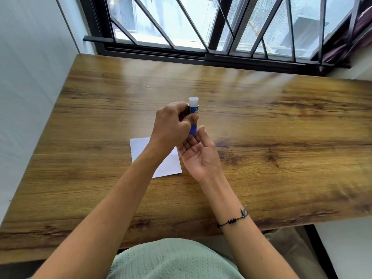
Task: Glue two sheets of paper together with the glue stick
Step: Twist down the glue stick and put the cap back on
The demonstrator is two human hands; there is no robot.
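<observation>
A blue glue stick [193, 115] with a white top stands upright above the table, uncapped or white-capped, I cannot tell which. My left hand [173, 125] grips its barrel, thumb across the front. My right hand [198, 154] lies palm up just below and beside the stick's base, fingers relaxed and touching or nearly touching its bottom end. White paper [171, 164] lies flat on the wooden table [261, 127] under both hands, partly hidden by my left forearm. Whether it is one sheet or two stacked is not visible.
The table runs up to a window with black bars [221, 37] at the far side and a white wall [30, 77] at the left. A dark curtain [354, 31] hangs at the far right. The near table edge is by my lap.
</observation>
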